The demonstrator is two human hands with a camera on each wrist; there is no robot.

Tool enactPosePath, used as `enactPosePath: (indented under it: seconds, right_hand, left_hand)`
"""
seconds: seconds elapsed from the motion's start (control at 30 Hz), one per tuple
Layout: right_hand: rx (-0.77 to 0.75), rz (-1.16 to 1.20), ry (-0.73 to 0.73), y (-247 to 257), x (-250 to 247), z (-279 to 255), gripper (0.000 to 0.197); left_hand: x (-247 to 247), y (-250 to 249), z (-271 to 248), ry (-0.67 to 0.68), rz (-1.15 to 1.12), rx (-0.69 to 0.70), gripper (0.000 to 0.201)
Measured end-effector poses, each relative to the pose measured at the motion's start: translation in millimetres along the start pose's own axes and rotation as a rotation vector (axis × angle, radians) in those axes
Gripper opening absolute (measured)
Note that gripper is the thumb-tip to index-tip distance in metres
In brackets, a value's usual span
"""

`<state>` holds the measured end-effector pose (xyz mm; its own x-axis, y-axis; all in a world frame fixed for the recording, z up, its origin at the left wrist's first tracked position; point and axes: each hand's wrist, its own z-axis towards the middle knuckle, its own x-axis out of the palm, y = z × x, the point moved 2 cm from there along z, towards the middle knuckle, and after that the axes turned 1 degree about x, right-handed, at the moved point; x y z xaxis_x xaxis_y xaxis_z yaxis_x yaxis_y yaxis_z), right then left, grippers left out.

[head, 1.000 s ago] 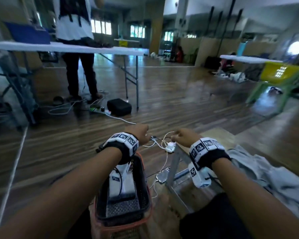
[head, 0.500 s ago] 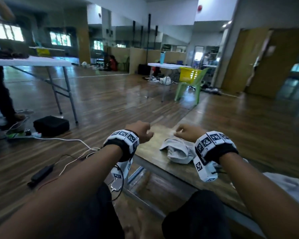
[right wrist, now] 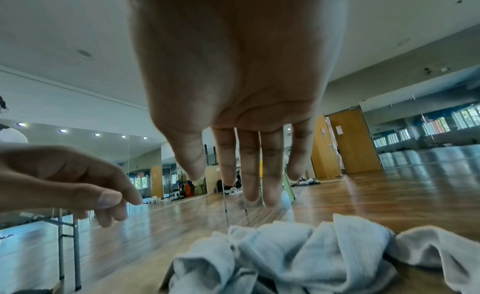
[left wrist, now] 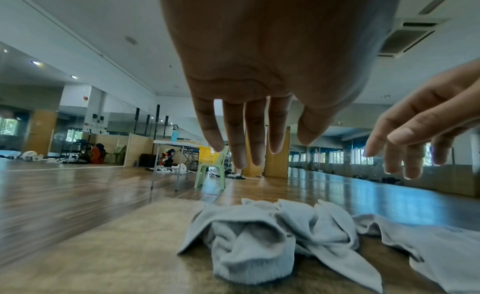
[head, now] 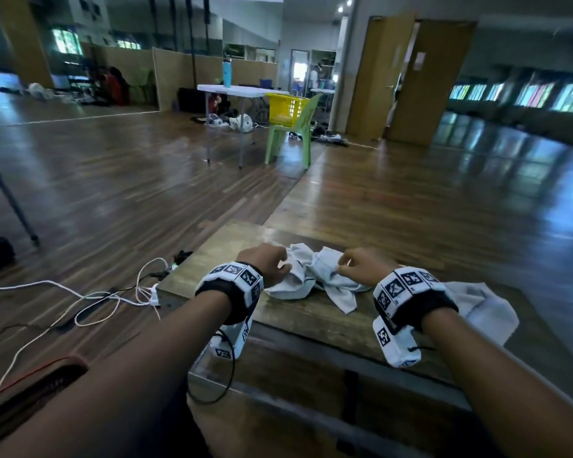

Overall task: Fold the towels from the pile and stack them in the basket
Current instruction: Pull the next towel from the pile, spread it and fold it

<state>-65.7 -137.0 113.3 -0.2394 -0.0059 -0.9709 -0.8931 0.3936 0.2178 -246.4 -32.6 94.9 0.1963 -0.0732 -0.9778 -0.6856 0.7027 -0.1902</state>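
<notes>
A crumpled white towel [head: 311,276] lies on a low wooden table [head: 219,252]. My left hand [head: 272,262] hovers just over the towel's left end and my right hand [head: 358,266] over its right end. In the left wrist view my left hand [left wrist: 257,150] hangs with loose, spread fingers above the towel [left wrist: 259,236] and holds nothing. In the right wrist view my right hand [right wrist: 246,185] hangs the same way, empty, above the towel [right wrist: 285,257]. A second white towel [head: 483,309] lies further right on the table. A brownish rim at the lower left [head: 40,378] may be the basket.
White and dark cables [head: 113,299] trail over the wooden floor left of the table. Further off stand a green chair [head: 291,140] carrying a yellow basket [head: 285,107] and a white folding table [head: 242,90]. A metal table leg [head: 10,200] slants at the far left.
The head view has swung right, from the basket and floor cables to the table. Both hands have moved over the crumpled towel and come down close to it.
</notes>
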Motion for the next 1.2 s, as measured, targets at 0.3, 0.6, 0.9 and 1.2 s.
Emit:
enactPosePath:
  seconds: [0.3, 0.6, 0.9, 1.2]
  right_hand:
    - [-0.002, -0.003, 0.107, -1.4, 77.2, 78.4, 0.032]
    - [-0.015, -0.048, -0.070, 10.2, 126.4, 131.5, 0.025]
    - [-0.120, 0.023, -0.169, 0.7, 61.2, 103.6, 0.019]
    - [-0.100, 0.089, -0.397, -27.6, -83.3, 40.8, 0.014]
  left_hand:
    - [72.6, 44.7, 70.8, 0.037, 0.058, -0.042, 0.031]
    - [124.8, 59.5, 114.0, 0.004, 0.040, 0.018, 0.025]
    - [74.9, 45.1, 109.7, -0.111, 0.068, 0.087, 0.016]
    - [-63.1, 32.5, 93.3, -0.328, 0.019, 0.143, 0.012]
